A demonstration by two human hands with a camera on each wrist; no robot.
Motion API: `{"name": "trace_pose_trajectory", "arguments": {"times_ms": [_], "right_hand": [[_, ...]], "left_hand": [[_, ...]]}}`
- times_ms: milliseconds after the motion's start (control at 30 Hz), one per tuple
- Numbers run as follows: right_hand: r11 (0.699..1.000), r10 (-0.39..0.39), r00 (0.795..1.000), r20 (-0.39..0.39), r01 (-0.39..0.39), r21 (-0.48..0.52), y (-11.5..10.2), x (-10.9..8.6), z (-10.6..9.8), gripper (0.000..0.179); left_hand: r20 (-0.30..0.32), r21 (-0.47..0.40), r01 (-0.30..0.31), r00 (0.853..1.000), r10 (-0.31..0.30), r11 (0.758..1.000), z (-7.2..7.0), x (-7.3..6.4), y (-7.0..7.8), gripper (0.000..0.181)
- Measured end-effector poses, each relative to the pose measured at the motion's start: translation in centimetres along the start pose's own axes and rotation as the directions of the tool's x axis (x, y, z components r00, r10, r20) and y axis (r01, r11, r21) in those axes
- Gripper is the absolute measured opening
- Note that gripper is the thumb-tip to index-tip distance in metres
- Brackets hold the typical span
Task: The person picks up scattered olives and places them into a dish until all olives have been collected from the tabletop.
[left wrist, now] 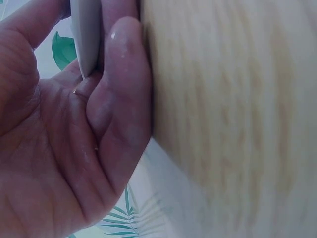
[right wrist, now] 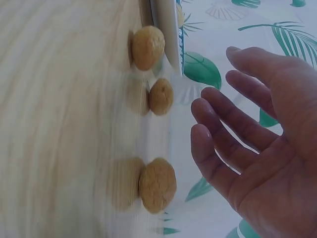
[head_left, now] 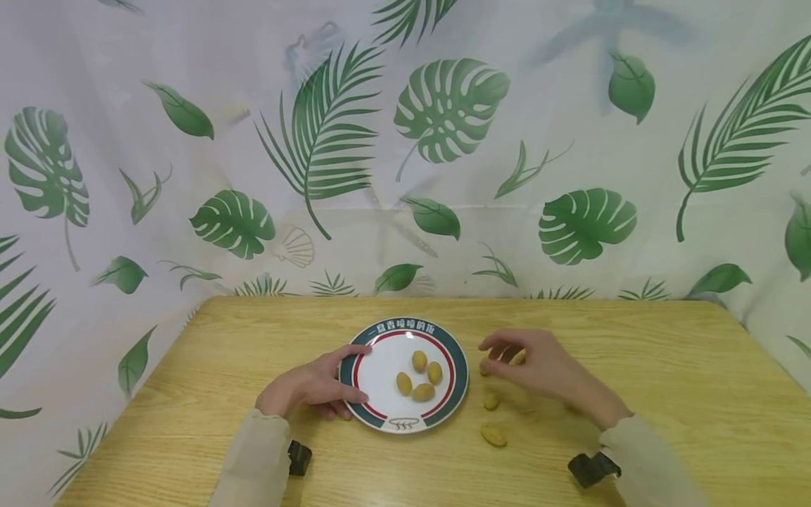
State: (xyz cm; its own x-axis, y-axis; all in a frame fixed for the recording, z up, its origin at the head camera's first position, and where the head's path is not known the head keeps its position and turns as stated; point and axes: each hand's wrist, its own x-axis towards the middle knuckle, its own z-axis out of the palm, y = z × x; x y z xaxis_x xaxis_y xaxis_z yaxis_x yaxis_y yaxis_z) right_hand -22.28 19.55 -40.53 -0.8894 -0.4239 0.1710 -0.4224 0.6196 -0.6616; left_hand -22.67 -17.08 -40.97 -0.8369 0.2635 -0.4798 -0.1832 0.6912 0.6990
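Observation:
A white plate (head_left: 380, 366) with a dark green rim and a red ring sits on the table. Several small yellow-brown potatoes (head_left: 423, 392) lie on its right half. My left hand (head_left: 310, 384) grips the plate's left edge, some fingers over the rim and others below it; the plate edge (left wrist: 86, 37) shows between them in the left wrist view. Just right of the plate, my right hand (head_left: 538, 359) hovers with bent fingers, holding nothing. Loose potatoes lie under and in front of it, among them a small potato (head_left: 491, 401) and a longer potato (head_left: 493, 434).
The wooden table (head_left: 665, 380) runs back to a white curtain (head_left: 494, 267) printed with green leaves. A black wrist strap (head_left: 592, 470) is at the right sleeve, another strap (head_left: 300, 458) at the left.

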Motion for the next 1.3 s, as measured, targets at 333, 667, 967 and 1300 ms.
{"name": "trace_pose_trajectory", "arguments": {"times_ms": [333, 667, 967, 1300], "right_hand": [[0.999, -0.022, 0.999, -0.041, 0.021, -0.039, 0.5, -1.4, -1.3, 0.021], [0.997, -0.034, 0.997, -0.068, 0.029, -0.074, 1.4, -3.0, -2.6, 0.021], [0.998, 0.006, 0.998, -0.066, -0.011, -0.07, 2.1, -4.1, -3.7, 0.024], [0.997, 0.034, 0.999, -0.027, -0.035, -0.067, 2.9, -5.3, -4.7, 0.027]], "left_hand": [[-0.002, -0.008, -0.003, 1.0, 0.003, 1.0, 0.0, 0.1, -0.1, 0.079], [0.002, 0.002, 0.004, 1.0, -0.004, 1.0, -0.1, 0.2, -0.2, 0.08], [0.004, -0.004, 0.002, 1.0, -0.002, 1.0, 0.0, 0.3, -0.2, 0.08], [0.011, 0.005, -0.003, 1.0, 0.003, 1.0, -0.1, 0.2, -0.1, 0.08]]}}
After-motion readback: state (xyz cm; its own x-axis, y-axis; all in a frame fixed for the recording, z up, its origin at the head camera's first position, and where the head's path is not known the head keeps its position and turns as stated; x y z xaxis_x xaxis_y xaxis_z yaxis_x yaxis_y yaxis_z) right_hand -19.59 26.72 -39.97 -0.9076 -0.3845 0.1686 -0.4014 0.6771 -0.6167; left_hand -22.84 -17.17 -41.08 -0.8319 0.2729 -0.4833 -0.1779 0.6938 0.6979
